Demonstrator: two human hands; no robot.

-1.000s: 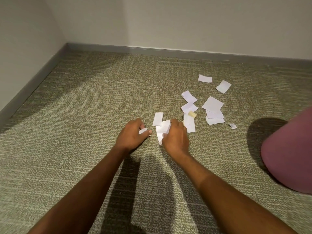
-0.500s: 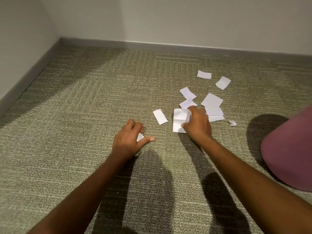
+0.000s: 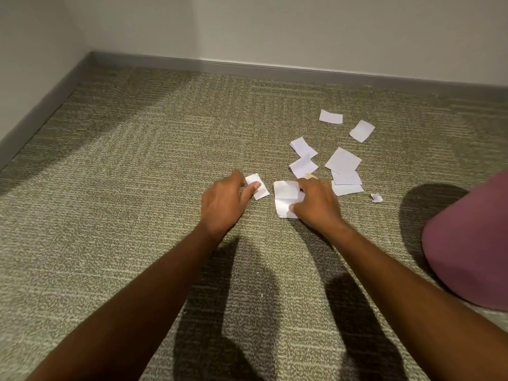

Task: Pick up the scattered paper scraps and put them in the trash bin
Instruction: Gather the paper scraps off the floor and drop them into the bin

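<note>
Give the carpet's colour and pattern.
Olive-beige carpet, flecked with pale streaks; the head view shows it.

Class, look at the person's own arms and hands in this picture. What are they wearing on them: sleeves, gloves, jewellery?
The left hand and right hand are bare: no gloves, rings, watch or bracelet can be seen. The left arm and right arm are uncovered up to the picture's edge, and no sleeve shows.

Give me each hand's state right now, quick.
Left hand: closed, thumb and fingers pinching the small scrap.
Right hand: closed, gripping the creased scrap.
</note>
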